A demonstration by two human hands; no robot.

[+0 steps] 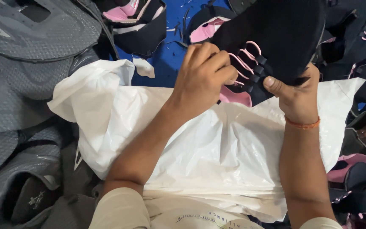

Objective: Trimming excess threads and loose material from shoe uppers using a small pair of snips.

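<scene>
L hand (204, 72) pinched on pink lace (243, 61); R hand (295, 91) clamped on black shoe upper (276, 34), thumb by eyelets. Upper held above white plastic bag (217, 144), running up-right from grip; L nearer lace.

A crinkled white plastic sheet (217, 144) lies across the person's lap. Above its far edge, the left hand (202, 76) and the right hand (295, 95) hold a black fabric shoe upper with pink laces (276, 34) between them. Grey mesh shoe uppers (26, 85) are piled to the left; black-and-pink shoe uppers (361, 178) lie to the right and behind.
</scene>
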